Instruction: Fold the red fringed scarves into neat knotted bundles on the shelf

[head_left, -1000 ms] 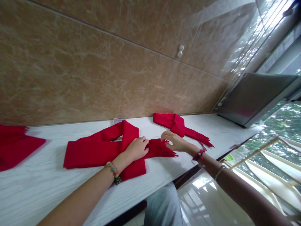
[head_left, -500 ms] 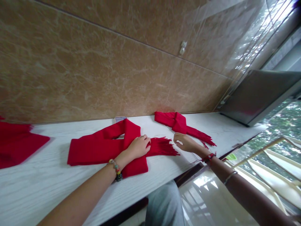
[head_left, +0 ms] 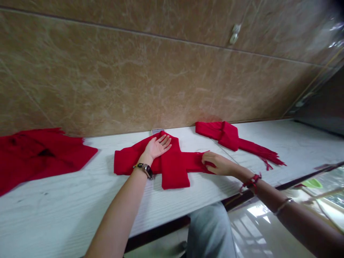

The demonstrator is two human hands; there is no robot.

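Note:
A red scarf (head_left: 172, 166) lies crossed over itself on the white tabletop (head_left: 53, 211) in front of me. My left hand (head_left: 158, 147) rests palm up on its upper fold, fingers spread and holding nothing. My right hand (head_left: 216, 164) lies on the scarf's right end, fingers closed over the fringe.
A second folded red scarf (head_left: 231, 138) with a fringe lies at the right near the brown marble wall (head_left: 134, 71). More red cloth (head_left: 37, 154) is spread at the left. A phone's edge (head_left: 157, 131) shows behind the middle scarf. The table's front edge runs above my knees.
My left hand moved up from the scarf's crossing to its upper fold and turned palm up. My right hand came back onto the scarf's fringed end. The view shifted rightward.

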